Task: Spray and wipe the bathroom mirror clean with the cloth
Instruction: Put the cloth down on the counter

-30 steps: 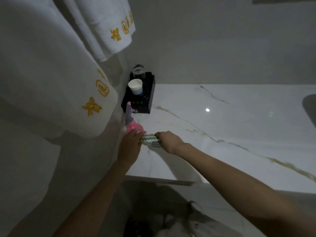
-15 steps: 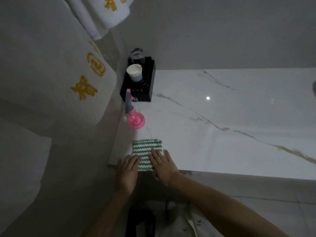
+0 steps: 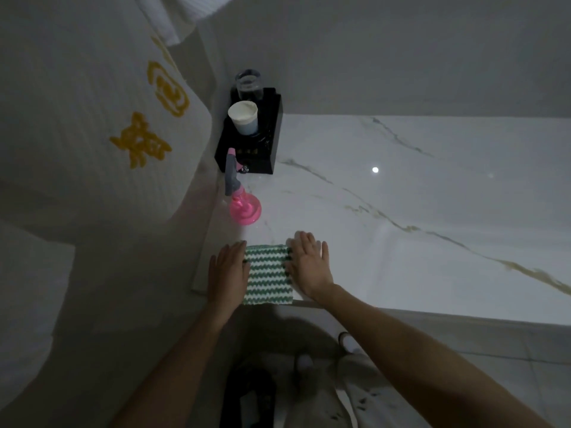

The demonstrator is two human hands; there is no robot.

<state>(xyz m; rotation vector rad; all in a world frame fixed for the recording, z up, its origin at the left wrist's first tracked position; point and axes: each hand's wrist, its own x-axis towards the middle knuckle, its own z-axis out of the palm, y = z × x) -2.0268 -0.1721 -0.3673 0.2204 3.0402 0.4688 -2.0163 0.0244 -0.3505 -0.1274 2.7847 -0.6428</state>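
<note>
A green and white zigzag cloth (image 3: 267, 274) lies flat on the marble counter (image 3: 401, 211), at its front left corner. My left hand (image 3: 227, 273) rests flat along the cloth's left edge, fingers together and extended. My right hand (image 3: 309, 265) lies flat along the cloth's right edge with fingers spread. Neither hand grips anything. A pink spray bottle (image 3: 242, 200) with a grey trigger head stands upright just behind the cloth. No mirror is in view.
A black tray (image 3: 265, 149) in the back left corner holds a white cup (image 3: 243, 117) and a clear glass (image 3: 248, 83). White towels with gold embroidery (image 3: 92, 118) hang on the left, close to the counter. Below the counter edge are my legs and the floor.
Both hands let go of the bottle and the bunched cloth. The cloth came to the counter's front edge and was spread flat. My hands moved apart to its two sides.
</note>
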